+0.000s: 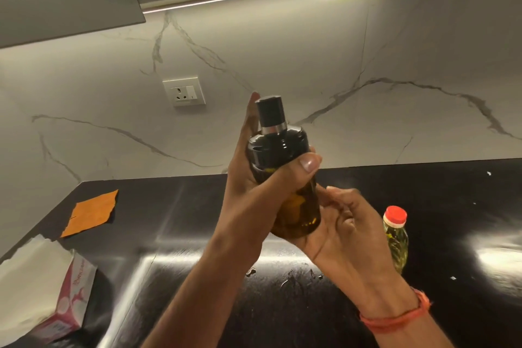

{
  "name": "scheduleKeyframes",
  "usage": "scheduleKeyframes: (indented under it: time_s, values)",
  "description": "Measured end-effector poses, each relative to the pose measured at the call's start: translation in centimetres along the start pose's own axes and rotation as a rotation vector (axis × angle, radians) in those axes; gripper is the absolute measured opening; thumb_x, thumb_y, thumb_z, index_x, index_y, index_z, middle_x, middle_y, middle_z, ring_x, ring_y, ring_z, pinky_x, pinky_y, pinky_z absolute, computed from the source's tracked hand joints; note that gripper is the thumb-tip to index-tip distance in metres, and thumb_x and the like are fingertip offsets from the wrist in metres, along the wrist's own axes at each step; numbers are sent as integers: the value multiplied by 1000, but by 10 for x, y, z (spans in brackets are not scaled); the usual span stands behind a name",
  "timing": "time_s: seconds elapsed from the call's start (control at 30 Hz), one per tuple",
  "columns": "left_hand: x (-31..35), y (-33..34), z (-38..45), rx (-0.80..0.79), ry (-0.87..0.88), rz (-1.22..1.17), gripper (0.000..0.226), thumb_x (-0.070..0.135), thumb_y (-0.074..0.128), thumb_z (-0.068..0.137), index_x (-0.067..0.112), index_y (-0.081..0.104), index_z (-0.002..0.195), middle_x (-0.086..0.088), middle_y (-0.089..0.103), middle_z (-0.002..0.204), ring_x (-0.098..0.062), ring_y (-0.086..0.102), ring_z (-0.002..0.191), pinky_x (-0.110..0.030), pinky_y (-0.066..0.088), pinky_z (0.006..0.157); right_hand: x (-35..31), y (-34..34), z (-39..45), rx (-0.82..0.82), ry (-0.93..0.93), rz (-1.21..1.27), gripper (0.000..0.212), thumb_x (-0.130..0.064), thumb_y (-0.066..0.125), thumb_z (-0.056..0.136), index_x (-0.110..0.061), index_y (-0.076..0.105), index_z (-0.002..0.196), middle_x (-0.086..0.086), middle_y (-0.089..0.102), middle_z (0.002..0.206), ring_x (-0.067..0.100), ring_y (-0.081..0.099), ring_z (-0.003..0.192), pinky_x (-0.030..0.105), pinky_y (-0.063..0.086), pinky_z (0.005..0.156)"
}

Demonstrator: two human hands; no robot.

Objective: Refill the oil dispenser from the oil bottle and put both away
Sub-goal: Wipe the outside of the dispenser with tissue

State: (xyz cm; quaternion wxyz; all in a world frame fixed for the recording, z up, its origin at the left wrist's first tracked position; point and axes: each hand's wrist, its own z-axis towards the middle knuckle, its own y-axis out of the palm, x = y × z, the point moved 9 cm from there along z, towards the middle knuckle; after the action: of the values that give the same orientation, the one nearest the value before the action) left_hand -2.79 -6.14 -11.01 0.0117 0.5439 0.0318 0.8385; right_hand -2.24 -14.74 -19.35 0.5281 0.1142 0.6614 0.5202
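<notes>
Oil dispenser (293, 192): we see a dark amber glass body with a black collar and a black-and-silver spray top, held up in the air above the black countertop (466, 206), roughly upright with a slight tilt. Through the glass we make out amber liquid; how full it is we cannot tell.

Oil bottle (396, 237): a small clear plastic bottle with a red cap on, standing on the countertop just right of the hands. We see pale yellow oil inside, reaching up towards its neck.

Left hand (254, 178): we see it wrapped around the dispenser's black collar and upper body, thumb (306, 164) curled across the front, fingers reaching up behind the spray top.

Right hand (339, 223): we see it cupping the dispenser's lower body from beneath and from the right, fingers loosely curled, fingertips resting on the glass. An orange thread band (395, 319) circles its wrist.

Tissue box (56, 299): pink and white, at the left edge of the countertop, white tissue sticking out of its top.

Orange cloth (91, 213): lying flat on the countertop behind the box.

Droplets (288, 280): a few wet spots on the countertop below the hands.

Wall socket (184, 91): white, on the marble backsplash.
</notes>
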Motion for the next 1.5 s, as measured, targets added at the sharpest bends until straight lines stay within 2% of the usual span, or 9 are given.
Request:
scheduleKeyframes:
  time_s: [0.13, 0.33, 0.47, 0.6, 0.77, 0.97, 1.2, 1.33, 1.5]
  values:
    - [3, 5, 6, -82, 12, -17, 103, 38, 76, 73, 10, 26, 159, -24, 67, 117, -33, 74, 108, -37, 63, 86, 14, 16, -3, -137, 19, 54, 62, -51, 86, 71, -16, 73, 121, 21, 69, 121, 37, 69, 103, 50, 59, 89]
    - [-2, 7, 4, -162, -19, -43, 80, 36, 89, 71, 29, 49, 140, -14, 74, 112, -28, 74, 112, -33, 61, 87, 23, 16, -6, -51, -13, 92, 66, -53, 94, 55, -11, 77, 104, 15, 66, 79, 16, 59, 51, 26, 53, 44]
    - [-7, 10, 7, -208, -94, -102, 106, 46, 92, 69, 0, 39, 147, -11, 76, 110, -34, 73, 113, -38, 60, 88, 37, 24, -7, -191, 103, 222, 63, -48, 83, 78, -5, 65, 120, 11, 65, 69, 9, 60, 39, 21, 53, 41]
    - [-16, -4, 11, -133, -84, -152, 109, 36, 94, 67, -10, 35, 147, -10, 76, 104, -33, 74, 108, -42, 60, 88, 41, 16, -6, -70, 164, 199, 70, -50, 90, 66, -3, 67, 112, 9, 59, 59, 9, 54, 31, 19, 48, 34]
    - [-26, -18, 11, -12, -44, -48, 100, 29, 80, 69, 0, 36, 154, -10, 75, 106, -30, 75, 106, -48, 62, 93, 28, -8, -14, 219, 76, -74, 65, -56, 97, 42, -11, 81, 86, 14, 65, 72, 11, 59, 46, 20, 52, 43]
    - [-11, -20, 14, 45, 51, 52, 73, 38, 80, 63, 66, 52, 124, -5, 74, 100, -25, 75, 101, -30, 61, 79, 7, -27, -30, 465, -135, -39, 25, -26, 66, 76, -6, 80, 71, 20, 71, 73, 19, 70, 53, 25, 58, 46]
    - [-2, -19, 14, 53, 103, 38, 67, 35, 81, 64, 62, 58, 120, -17, 72, 106, -29, 75, 101, -32, 62, 80, -27, -25, -42, 566, -459, -414, 34, -29, 69, 74, -19, 76, 106, 1, 80, 100, 18, 76, 95, 21, 60, 74]
    - [-5, -18, 10, 37, 87, 35, 80, 32, 82, 62, 54, 52, 132, -9, 74, 98, -25, 76, 96, -30, 60, 82, -55, -2, -45, 487, -656, -748, 26, -21, 70, 85, -15, 77, 110, 1, 78, 105, 20, 73, 104, 27, 59, 86]
    - [-10, -17, 4, 3, 58, 83, 106, 36, 82, 63, 38, 30, 155, 12, 70, 89, -15, 74, 95, -24, 59, 82, -76, 44, -43, 350, -864, -1219, 19, -25, 68, 93, -24, 74, 111, -4, 72, 108, 12, 69, 104, 20, 57, 85]
